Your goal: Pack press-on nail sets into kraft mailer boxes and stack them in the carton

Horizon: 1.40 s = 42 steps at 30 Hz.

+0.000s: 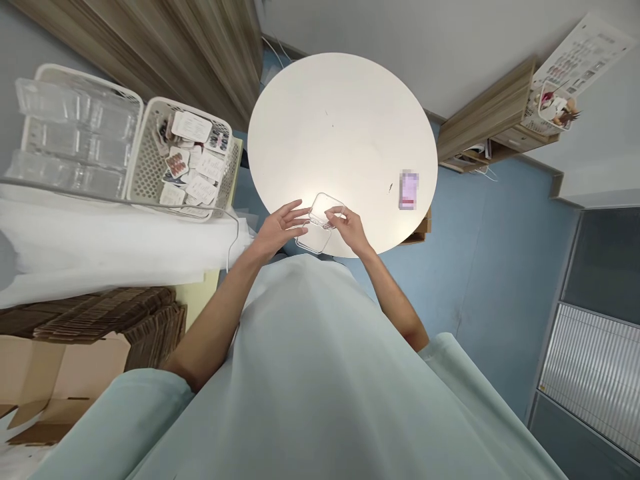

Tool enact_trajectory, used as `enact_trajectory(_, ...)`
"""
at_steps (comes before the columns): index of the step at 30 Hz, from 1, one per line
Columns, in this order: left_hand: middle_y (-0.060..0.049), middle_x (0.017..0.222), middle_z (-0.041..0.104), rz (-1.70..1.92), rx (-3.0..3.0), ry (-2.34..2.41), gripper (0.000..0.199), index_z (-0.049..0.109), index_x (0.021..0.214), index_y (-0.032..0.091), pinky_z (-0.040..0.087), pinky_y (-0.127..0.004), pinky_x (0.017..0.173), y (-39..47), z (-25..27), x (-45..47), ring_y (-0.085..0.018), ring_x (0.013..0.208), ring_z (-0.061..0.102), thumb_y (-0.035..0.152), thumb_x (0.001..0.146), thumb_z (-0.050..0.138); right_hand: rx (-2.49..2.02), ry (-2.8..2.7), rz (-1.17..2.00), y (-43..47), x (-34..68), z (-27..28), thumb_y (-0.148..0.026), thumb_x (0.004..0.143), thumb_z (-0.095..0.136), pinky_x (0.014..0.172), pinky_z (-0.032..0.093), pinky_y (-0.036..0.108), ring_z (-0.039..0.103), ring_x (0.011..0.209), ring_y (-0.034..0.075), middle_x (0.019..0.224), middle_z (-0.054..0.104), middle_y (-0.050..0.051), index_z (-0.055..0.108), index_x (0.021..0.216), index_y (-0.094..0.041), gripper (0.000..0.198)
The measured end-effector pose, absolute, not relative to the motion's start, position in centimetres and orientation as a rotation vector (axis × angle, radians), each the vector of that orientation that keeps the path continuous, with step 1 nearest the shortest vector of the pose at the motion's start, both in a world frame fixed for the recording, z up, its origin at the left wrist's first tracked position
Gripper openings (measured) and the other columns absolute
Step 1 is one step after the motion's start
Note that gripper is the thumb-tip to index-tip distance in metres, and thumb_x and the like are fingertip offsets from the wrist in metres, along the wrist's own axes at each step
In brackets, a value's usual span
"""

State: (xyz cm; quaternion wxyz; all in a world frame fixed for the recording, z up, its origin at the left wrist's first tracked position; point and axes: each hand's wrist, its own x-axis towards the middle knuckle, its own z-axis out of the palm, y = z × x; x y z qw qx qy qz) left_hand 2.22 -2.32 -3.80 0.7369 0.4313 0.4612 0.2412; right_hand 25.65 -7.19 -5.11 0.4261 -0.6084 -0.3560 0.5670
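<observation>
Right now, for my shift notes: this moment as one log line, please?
left hand: at clear box; right hand: over box; clear box: open, at near edge of white table

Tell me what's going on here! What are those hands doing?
A person is handling an open, clear plastic box at the near edge of a round white table. The right hand has its fingertips over the box's far half. The left hand is at its left side, fingers spread; I can't tell whether it touches. A blurred purple thing lies on the table to the right. Off to the left, a white basket holds small packs.
</observation>
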Motion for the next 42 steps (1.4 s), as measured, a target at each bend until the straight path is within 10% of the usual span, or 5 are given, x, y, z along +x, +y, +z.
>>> enact_trajectory(12, -0.019, 0.154, 0.071, 0.654, 0.748, 1.170, 0.095, 0.059, 0.157, 0.021, 0.067, -0.050, 0.104, -4.1, -3.8, -1.4, -0.034, 0.119, 0.080, 0.029, 0.070, 0.097, -1.635, -0.989, 1.517, -4.0, 23.3, -7.4, -0.081, 0.099, 0.061, 0.093, 0.064, 0.037, 0.078, 0.089, 0.018, 0.126, 0.078, 0.007, 0.076, 0.115, -0.025, 0.060)
enact_trajectory(24, -0.017, 0.156, 0.069, 0.841, 0.569, 1.425, 0.081, 0.062, 0.152, 0.025, 0.066, -0.049, 0.104, -6.7, -4.0, -8.6, -0.034, 0.123, 0.080, 0.028, 0.078, 0.092, -2.238, -1.762, 1.291, -0.2, 18.6, -17.2, -0.036, 0.092, 0.084, 0.100, 0.061, 0.044, 0.072, 0.117, 0.029, 0.144, 0.065, 0.016, 0.064, 0.140, -0.023, 0.053)
enact_trajectory(42, -0.015, 0.147, 0.074, 0.756, 0.508, 1.279, 0.083, 0.064, 0.150, 0.023, 0.064, -0.051, 0.111, -4.0, -4.1, -7.9, -0.031, 0.127, 0.077, 0.024, 0.074, 0.096, -2.353, -1.564, 1.133, -3.6, 19.9, -15.6, -0.029, 0.110, 0.050, 0.085, 0.052, 0.034, 0.075, 0.097, 0.024, 0.126, 0.078, 0.009, 0.054, 0.135, -0.025, 0.026)
